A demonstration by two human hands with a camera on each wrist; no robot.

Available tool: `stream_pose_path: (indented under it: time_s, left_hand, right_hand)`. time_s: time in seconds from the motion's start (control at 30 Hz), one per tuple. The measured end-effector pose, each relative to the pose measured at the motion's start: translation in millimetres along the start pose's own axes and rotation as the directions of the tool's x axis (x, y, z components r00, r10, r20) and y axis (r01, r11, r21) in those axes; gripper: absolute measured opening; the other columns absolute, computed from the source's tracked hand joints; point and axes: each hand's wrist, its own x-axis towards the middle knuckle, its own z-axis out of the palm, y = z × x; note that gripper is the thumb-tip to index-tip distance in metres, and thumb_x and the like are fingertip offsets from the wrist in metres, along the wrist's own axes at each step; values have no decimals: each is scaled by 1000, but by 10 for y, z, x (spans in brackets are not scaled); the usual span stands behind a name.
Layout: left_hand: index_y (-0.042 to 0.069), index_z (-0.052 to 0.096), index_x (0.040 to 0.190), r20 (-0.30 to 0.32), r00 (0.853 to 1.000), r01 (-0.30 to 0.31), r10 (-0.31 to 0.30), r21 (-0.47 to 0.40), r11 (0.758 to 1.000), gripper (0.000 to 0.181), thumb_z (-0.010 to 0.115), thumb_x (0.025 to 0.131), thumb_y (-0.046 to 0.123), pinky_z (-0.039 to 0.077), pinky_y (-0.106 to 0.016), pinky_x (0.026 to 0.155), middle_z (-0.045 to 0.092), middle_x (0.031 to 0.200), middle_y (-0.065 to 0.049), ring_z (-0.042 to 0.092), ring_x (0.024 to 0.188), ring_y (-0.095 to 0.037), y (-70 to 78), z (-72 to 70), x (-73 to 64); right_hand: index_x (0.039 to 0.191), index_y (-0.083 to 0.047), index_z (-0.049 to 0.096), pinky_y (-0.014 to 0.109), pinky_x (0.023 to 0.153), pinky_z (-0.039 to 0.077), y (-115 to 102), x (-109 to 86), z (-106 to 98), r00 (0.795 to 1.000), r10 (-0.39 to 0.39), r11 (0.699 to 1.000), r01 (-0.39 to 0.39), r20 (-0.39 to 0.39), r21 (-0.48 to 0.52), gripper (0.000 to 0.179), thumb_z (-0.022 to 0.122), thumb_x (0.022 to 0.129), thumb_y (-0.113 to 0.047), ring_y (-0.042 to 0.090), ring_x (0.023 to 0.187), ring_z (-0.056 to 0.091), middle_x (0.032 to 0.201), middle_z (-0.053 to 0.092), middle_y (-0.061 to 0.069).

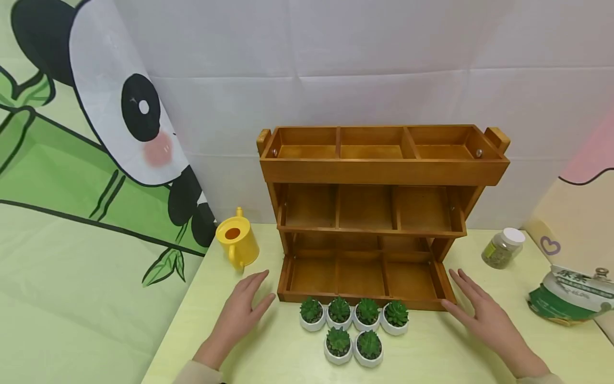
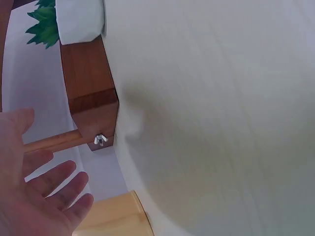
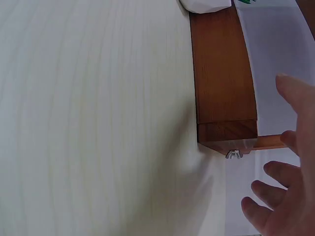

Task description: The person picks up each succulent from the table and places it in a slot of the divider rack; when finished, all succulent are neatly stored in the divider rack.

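Observation:
A brown wooden three-tier shelf (image 1: 384, 170), its tiers divided into compartments, stands against the back cloth. In front of its lowest tier sit several small succulents in white pots (image 1: 339, 312), in two rows. My left hand (image 1: 240, 312) hovers by the shelf's lower left corner, thumb spread from the fingers, holding nothing. On the other side, my right hand (image 1: 489, 320) is held near the lower right corner, fingers extended and nothing in them. Both wrist views show a wing nut (image 2: 100, 140) on the shelf's side, apart from the fingers.
A yellow watering can (image 1: 238, 240) stands left of the shelf. To the right are a white-lidded jar (image 1: 502, 248) and a green and white bag (image 1: 571, 296) with a metal knob or clip at its top. Cloth with a panda print (image 1: 120, 106) hangs behind the table.

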Motion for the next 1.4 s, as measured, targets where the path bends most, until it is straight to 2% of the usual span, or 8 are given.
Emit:
stream_pose_path:
  time_s: [0.13,0.23,0.37,0.4,0.63,0.87,1.2,1.4]
  left_hand:
    - [13,60,146,-35,999,10,-13,-67,998,50,74,101,29,52,-50,102,62,135,-3,59,123,-25,58,58,-30]
    - [14,65,138,-63,998,7,-15,-130,992,42,77,98,23,57,-44,89,66,122,1,63,109,-19,118,104,-49]
    - [12,68,127,-68,997,14,-28,-202,979,34,79,96,18,59,-40,80,66,106,2,63,94,-16,200,173,-66]
    - [11,68,125,-64,997,19,-34,-220,975,32,80,96,17,59,-39,80,66,104,3,63,92,-15,220,192,-69]
    - [17,71,116,-44,996,52,-71,-342,938,23,80,95,16,59,-34,78,70,102,9,65,88,-9,312,311,-125]
    - [15,72,116,-3,993,108,-122,-440,891,23,80,95,20,60,-31,80,73,109,2,69,93,-12,359,430,-186]
    - [14,73,120,14,989,137,-148,-472,871,29,81,94,25,60,-33,85,74,116,0,71,102,-22,413,549,-218]
    - [11,73,123,10,988,136,-153,-510,849,31,81,94,20,60,-37,90,74,118,-2,72,104,-26,435,554,-223]
  right_hand:
    - [167,-24,27,80,98,36,4,10,68,1000,10,998,-8,-20,67,78,67,103,-41,60,139,36,166,29,25]
    - [166,-22,31,46,113,44,9,14,124,998,1,993,6,-59,122,74,69,103,-35,55,141,38,165,32,25]
    - [165,-22,35,0,97,33,23,23,194,995,15,977,6,-97,212,70,69,104,-29,31,147,38,164,35,23]
    - [164,-20,35,0,96,34,23,26,205,995,27,970,-2,-100,242,70,69,104,-28,31,146,38,164,35,23]
    - [164,-13,36,2,91,42,30,25,299,988,121,919,-77,-90,388,67,66,105,-28,-24,126,30,165,34,20]
    - [163,-14,37,2,91,42,27,0,359,981,179,891,-131,-71,434,66,66,106,-29,-23,123,33,163,37,21]
    - [156,-9,50,5,94,43,127,-53,453,980,107,897,-24,-165,442,54,66,105,-18,-20,128,39,159,47,8]
    - [155,-10,52,4,93,43,156,-59,481,979,115,893,-28,-166,450,51,64,106,-18,-19,127,41,157,49,4]
